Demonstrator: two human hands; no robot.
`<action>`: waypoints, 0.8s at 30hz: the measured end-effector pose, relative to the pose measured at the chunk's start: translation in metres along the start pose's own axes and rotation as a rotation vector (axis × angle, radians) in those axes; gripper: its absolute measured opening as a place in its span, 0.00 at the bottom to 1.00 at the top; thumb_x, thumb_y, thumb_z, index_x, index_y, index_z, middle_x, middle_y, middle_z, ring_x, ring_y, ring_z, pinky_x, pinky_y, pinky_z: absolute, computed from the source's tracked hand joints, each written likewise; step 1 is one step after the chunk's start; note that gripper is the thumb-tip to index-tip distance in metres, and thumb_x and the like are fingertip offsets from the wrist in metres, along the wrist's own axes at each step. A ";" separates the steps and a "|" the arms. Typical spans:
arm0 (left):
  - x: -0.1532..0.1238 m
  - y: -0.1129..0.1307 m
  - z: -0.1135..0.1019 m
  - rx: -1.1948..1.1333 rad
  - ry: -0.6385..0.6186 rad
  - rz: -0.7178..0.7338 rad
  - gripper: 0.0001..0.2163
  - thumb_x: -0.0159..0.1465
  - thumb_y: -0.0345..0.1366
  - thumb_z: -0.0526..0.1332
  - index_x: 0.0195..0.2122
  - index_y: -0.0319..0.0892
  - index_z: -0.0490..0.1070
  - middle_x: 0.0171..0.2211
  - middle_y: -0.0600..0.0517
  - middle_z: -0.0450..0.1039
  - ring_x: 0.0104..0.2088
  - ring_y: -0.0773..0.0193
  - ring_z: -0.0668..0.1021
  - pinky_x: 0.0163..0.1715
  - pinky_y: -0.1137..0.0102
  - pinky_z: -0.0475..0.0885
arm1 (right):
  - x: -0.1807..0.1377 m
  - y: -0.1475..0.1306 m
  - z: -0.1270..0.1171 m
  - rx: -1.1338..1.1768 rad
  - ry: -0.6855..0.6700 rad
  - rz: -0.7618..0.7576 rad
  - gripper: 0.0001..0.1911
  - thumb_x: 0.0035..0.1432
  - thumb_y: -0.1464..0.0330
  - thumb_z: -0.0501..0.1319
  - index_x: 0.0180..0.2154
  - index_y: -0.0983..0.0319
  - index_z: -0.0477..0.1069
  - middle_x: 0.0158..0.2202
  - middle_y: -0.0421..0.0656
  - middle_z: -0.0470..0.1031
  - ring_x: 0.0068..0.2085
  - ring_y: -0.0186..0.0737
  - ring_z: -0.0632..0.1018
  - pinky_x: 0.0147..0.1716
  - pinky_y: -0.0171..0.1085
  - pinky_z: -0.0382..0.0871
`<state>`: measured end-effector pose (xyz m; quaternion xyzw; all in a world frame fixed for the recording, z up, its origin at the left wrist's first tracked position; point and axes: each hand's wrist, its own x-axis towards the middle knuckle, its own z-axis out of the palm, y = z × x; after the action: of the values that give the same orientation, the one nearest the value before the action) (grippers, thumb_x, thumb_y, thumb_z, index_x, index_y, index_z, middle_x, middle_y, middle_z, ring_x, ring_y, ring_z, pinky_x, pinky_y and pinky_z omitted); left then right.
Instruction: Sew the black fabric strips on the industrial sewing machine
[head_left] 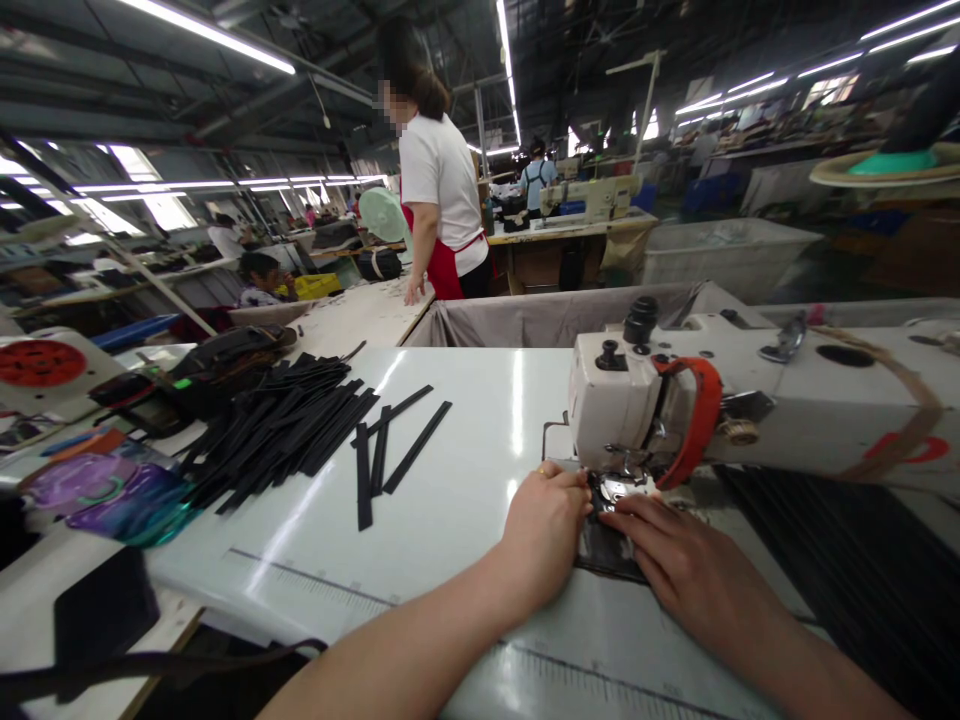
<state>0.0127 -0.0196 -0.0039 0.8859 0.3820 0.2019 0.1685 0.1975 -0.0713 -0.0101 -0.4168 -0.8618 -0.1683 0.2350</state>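
Observation:
At the sewing machine [611,400], a dark, flat piece of material [611,552] lies beneath the presser foot [613,488]. My left hand [544,525] is closed, its curled fingertips at the left edge of the piece beside the foot; what its thumb does is hidden. From the right, my right hand [679,550] reaches in with fingers stretched out flat, fingertips resting on the piece near the needle area. Several loose black strips [416,447] lie on the white table [450,560] to the left, next to a heap of similar strips [292,430].
An orange-red band [694,420] hangs on the machine head. Long black strips [847,570] lie right of my right arm. A purple-teal bag [120,495] sits at the left edge. Beyond the grey cloth-lined bin [525,318] stands a person in a red apron [448,265].

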 end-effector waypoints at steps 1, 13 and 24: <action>0.000 0.000 -0.001 -0.001 0.003 -0.005 0.14 0.69 0.29 0.51 0.33 0.41 0.76 0.39 0.46 0.76 0.41 0.58 0.74 0.48 0.61 0.67 | 0.000 0.000 0.000 0.002 0.002 -0.002 0.19 0.59 0.78 0.49 0.45 0.63 0.74 0.44 0.47 0.78 0.41 0.41 0.79 0.38 0.40 0.76; 0.001 0.001 -0.009 -0.017 0.007 -0.007 0.12 0.67 0.28 0.53 0.31 0.41 0.75 0.36 0.46 0.75 0.39 0.57 0.73 0.46 0.62 0.68 | 0.010 -0.004 -0.003 0.060 -0.025 0.054 0.19 0.57 0.79 0.49 0.45 0.62 0.72 0.43 0.47 0.78 0.37 0.42 0.79 0.33 0.40 0.76; 0.001 0.002 0.000 -0.064 0.057 0.003 0.11 0.67 0.28 0.55 0.30 0.42 0.75 0.33 0.48 0.74 0.38 0.58 0.73 0.43 0.62 0.70 | 0.011 -0.015 -0.005 0.060 -0.145 0.096 0.17 0.54 0.81 0.52 0.42 0.62 0.70 0.40 0.46 0.76 0.39 0.44 0.78 0.36 0.42 0.76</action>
<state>0.0146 -0.0198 -0.0029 0.8745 0.3787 0.2396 0.1854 0.1812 -0.0753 -0.0015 -0.4614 -0.8603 -0.1004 0.1921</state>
